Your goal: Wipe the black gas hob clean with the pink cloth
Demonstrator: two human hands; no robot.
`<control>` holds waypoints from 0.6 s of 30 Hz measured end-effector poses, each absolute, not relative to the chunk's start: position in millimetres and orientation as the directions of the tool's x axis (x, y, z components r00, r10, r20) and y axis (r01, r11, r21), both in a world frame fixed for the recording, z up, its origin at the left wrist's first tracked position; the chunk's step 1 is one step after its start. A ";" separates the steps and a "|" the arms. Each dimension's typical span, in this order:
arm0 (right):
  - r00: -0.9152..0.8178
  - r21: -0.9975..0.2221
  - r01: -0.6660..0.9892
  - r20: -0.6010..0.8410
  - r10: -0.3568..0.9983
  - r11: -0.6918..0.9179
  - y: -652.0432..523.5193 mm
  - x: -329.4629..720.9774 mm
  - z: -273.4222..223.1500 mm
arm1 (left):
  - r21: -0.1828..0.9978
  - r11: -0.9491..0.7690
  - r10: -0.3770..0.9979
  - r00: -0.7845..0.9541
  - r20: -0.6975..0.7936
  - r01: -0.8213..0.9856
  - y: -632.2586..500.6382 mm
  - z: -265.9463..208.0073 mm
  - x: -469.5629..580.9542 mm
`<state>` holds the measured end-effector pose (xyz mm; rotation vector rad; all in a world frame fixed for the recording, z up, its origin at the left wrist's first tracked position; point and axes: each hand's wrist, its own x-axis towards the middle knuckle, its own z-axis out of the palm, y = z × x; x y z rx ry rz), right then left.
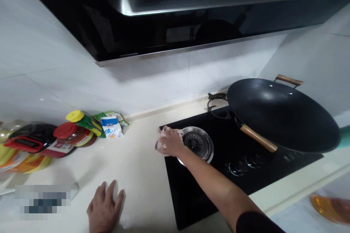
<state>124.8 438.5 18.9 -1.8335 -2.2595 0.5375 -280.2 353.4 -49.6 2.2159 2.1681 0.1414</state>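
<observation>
My right hand (171, 143) is closed on a crumpled pale pink cloth (166, 131), pressed down at the left edge of the black glass gas stove (183, 196). Just right of that hand is the round metal burner (198, 143), partly covered by my wrist. My left hand (105, 205) lies flat on the cream countertop (136, 174) with its fingers spread and nothing in it. A large black wok (281, 116) with wooden handles sits over the right side of the stove.
Along the wall at left stand a red-lidded jar (73, 136), a yellow-capped green bottle (84, 122), a small white-and-blue packet (112, 127) and several other bottles. A black pan support (217, 105) leans behind the stove. Overhead hangs the dark range hood (164, 36).
</observation>
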 end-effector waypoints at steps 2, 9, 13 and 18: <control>-0.254 -0.391 0.893 -0.033 0.967 0.222 414.9 113.1 12.5 | 0.083 -0.023 0.999 0.020 0.038 0.996 354.2 -50.2 -280.8; -0.307 -0.458 0.825 0.132 0.943 0.333 307.0 112.2 -14.8 | 0.083 0.005 0.999 -0.008 0.040 0.997 353.4 -40.4 -271.8; -0.169 -0.502 0.836 0.150 0.974 0.222 243.4 142.9 -23.0 | 0.106 0.008 1.000 -0.010 0.016 0.994 353.7 -35.6 -268.6; 0.136 -0.425 0.905 0.201 0.970 -0.039 202.2 193.5 -25.1 | 0.125 0.006 1.000 -0.008 0.022 0.992 354.6 -32.6 -265.8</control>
